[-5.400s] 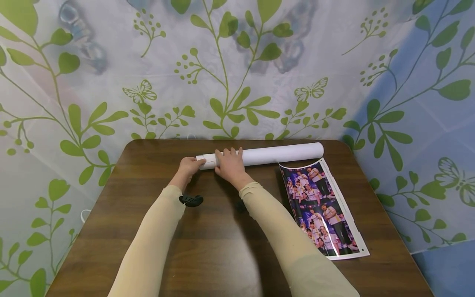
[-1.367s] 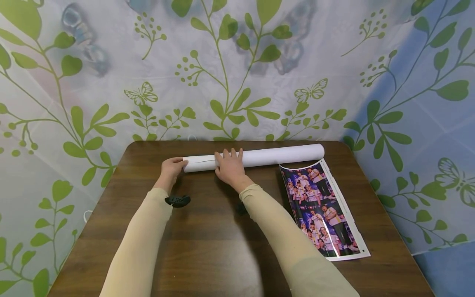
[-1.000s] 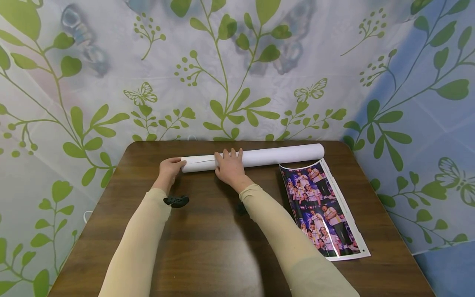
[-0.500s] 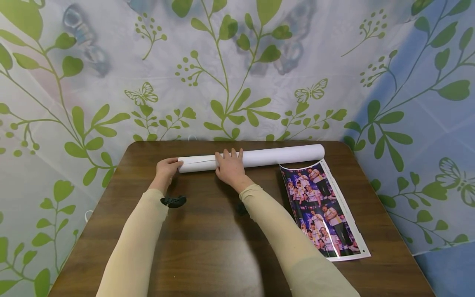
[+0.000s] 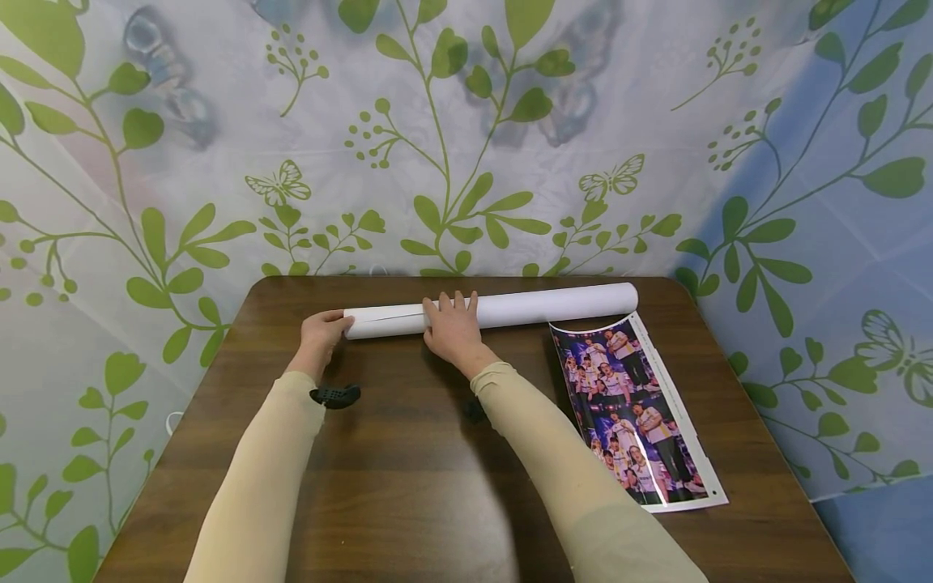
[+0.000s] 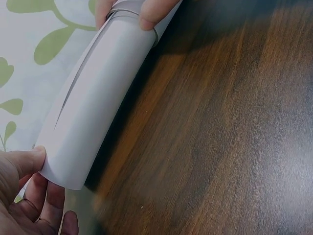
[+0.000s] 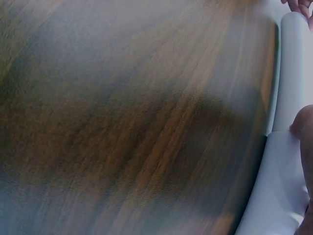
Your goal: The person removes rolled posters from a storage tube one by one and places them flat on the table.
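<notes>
A long white paper roll (image 5: pixel 561 304) lies across the back of the wooden table. Out of its left end sticks a slimmer white inner roll (image 5: pixel 382 322) with a slanting paper edge (image 6: pixel 80 73) along its side. My left hand (image 5: pixel 321 336) pinches the free end of that inner roll, thumb on top and fingers beneath in the left wrist view. At the rim of the outer roll, my right hand (image 5: pixel 453 328) grips it, with the thumb (image 6: pixel 155 12) on one side and a finger opposite. The far side of the right hand's hold is hidden.
A glossy photo print (image 5: pixel 630 409) with a white border lies on the right of the table (image 5: pixel 408 486), its upper edge curling up by the roll. Behind the table hangs a leaf-patterned cloth (image 5: pixel 466 146). Black straps (image 5: pixel 335 396) sit at the wrists.
My left hand has moved left, drawing the inner roll farther out, so a longer stretch shows. My right hand and the outer roll stay almost where they were.
</notes>
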Demonstrator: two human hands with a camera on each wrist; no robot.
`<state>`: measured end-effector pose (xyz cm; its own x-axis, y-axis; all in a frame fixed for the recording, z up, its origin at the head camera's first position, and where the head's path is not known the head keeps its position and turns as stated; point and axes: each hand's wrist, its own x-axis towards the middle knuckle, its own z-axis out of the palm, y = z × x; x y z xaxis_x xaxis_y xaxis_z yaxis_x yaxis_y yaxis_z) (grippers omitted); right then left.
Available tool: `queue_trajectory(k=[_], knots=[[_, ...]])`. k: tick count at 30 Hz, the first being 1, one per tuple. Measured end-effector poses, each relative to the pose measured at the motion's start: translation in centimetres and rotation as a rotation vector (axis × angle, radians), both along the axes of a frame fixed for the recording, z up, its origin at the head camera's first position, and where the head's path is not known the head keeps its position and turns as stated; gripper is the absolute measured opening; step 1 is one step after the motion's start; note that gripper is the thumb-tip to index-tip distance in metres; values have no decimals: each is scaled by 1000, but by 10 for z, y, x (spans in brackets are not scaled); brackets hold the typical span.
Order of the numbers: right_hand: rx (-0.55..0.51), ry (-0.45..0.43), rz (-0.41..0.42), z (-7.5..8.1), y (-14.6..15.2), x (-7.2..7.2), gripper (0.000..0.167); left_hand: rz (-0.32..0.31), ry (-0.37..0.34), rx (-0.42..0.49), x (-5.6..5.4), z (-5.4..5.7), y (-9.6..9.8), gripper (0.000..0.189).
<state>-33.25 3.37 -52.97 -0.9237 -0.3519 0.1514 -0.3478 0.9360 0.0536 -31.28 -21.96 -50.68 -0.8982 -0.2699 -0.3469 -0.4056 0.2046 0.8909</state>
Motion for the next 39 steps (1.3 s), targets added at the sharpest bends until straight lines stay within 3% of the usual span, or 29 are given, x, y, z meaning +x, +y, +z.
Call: queue_trajectory(k=[13,39], knots=[[-1,1,6,2,0,2,56,23,3,21,5,3,-9,52],[11,-59,-6,3,-1,3,58,39,2,19,5,0,-28,54]])
